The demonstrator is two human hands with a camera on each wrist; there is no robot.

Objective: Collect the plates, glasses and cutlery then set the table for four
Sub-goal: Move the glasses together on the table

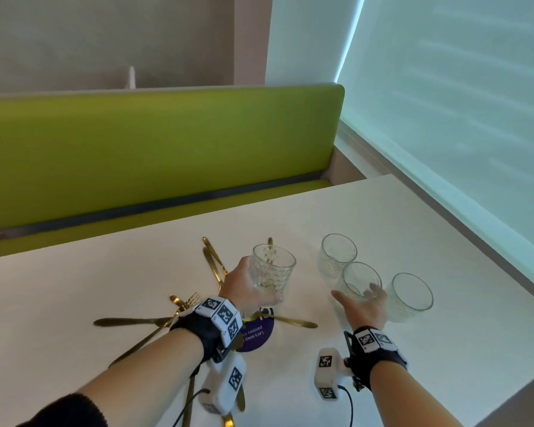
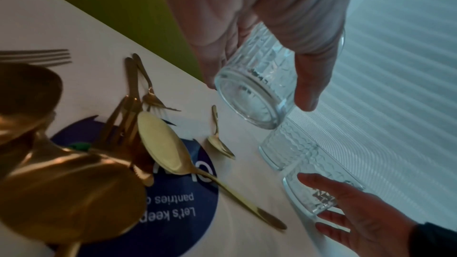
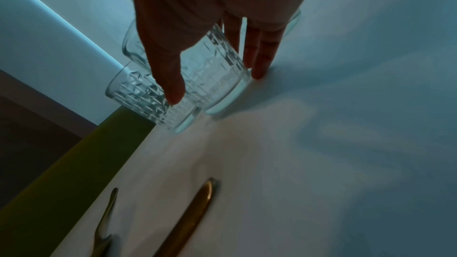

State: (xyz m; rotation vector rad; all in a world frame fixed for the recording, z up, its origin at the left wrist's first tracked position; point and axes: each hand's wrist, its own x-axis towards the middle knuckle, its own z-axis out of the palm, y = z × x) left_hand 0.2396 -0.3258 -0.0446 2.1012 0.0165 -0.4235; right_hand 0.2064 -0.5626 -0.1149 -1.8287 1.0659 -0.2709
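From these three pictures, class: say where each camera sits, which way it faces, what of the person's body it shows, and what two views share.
Head: worn on the head, facing forward and down at the table; both forearms and hands show.
Left wrist: faces along the left hand gripping a raised glass; the right hand shows too.
Right wrist: faces along the right hand's straight fingers around a standing glass.
Shared: both wrist views show the gold cutlery and the green bench.

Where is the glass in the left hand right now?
In the head view the glass is held by the left hand above the gold cutlery, left of three glasses standing on the white table.
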